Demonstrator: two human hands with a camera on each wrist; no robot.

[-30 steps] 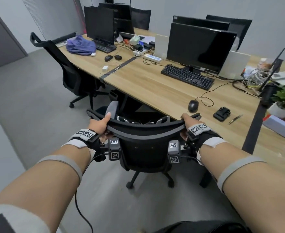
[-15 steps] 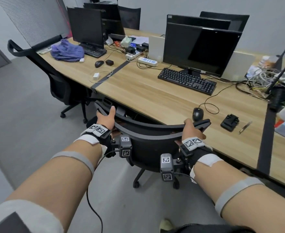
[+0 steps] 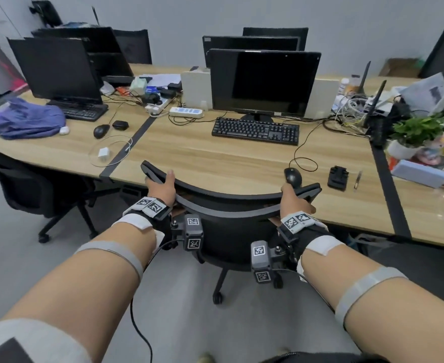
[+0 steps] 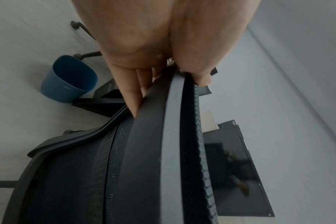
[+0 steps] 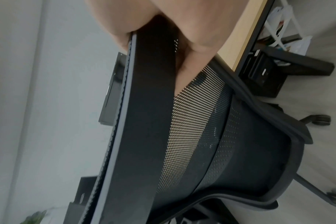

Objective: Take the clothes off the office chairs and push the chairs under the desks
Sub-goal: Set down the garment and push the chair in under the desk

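Note:
A black mesh office chair point(image 3: 228, 203) stands right in front of me, its backrest top against the front edge of the wooden desk point(image 3: 205, 158). My left hand point(image 3: 160, 186) grips the left end of the backrest top point(image 4: 163, 121), thumb over the rim and fingers behind. My right hand point(image 3: 295, 199) grips the right end of the same rim point(image 5: 150, 91). The seat is hidden under the desk. A purple garment point(image 3: 27, 119) lies bundled on the desk at far left. A second black chair point(image 3: 27, 189) stands at the left desk.
On the desk are a monitor point(image 3: 262, 82), a keyboard point(image 3: 254, 131), a mouse point(image 3: 292, 176) close to my right hand, a small black holder point(image 3: 338, 177), cables and a potted plant point(image 3: 414, 134). A blue bin point(image 4: 67, 78) stands under the desk. Grey floor lies behind the chair.
Both hands have pushed the chair forward. Its backrest has gone from well clear of the desk to the desk's front edge, and the seat has slid out of sight beneath.

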